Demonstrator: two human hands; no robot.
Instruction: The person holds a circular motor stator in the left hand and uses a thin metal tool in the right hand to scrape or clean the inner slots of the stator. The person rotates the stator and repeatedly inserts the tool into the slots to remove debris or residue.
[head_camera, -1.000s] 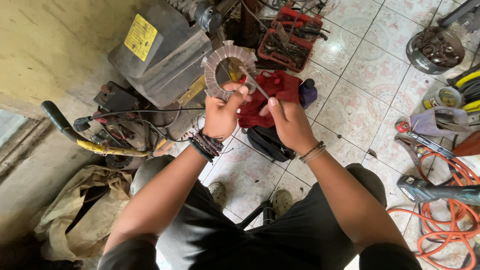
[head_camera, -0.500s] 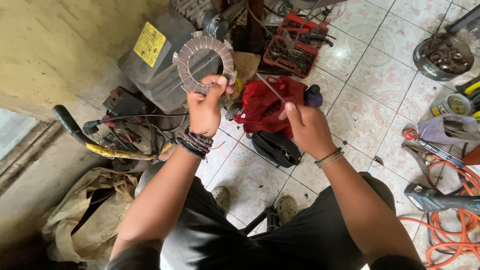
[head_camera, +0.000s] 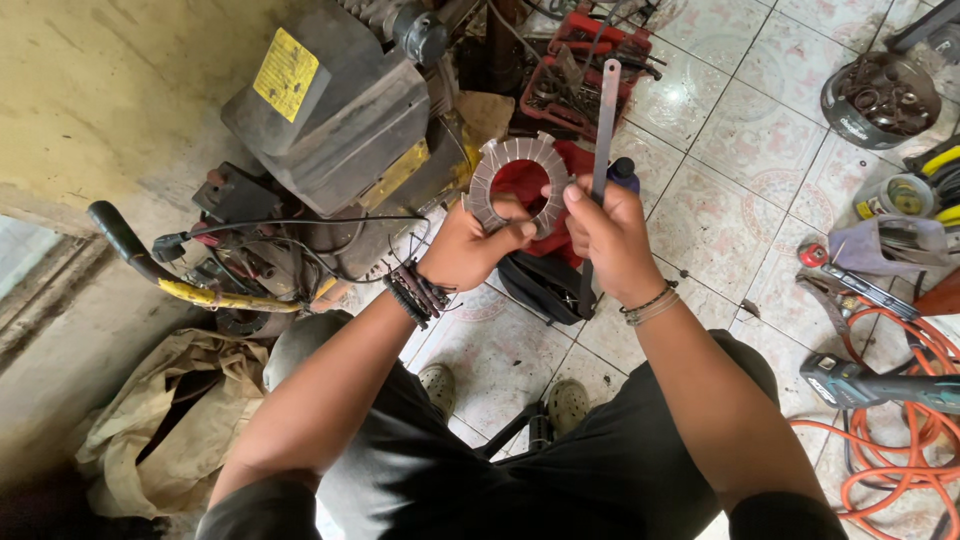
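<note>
Our left hand (head_camera: 470, 245) grips the ring (head_camera: 520, 185) up close; our right hand (head_camera: 610, 235) pinches a thin strip (head_camera: 605, 110) beside it, handy

Tiled floor (head_camera: 760, 150): engine (head_camera: 330, 110), red tool tray (head_camera: 580, 70), orange hose (head_camera: 900, 440), bowl w/ parts (head_camera: 880, 100).

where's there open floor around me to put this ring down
Barest tile lies ahead to the right, between the red tool tray and the bowl of parts. A smaller patch sits between your shoes and the black bag. Left is crowded by the engine; far right by orange hose and tools.
</note>
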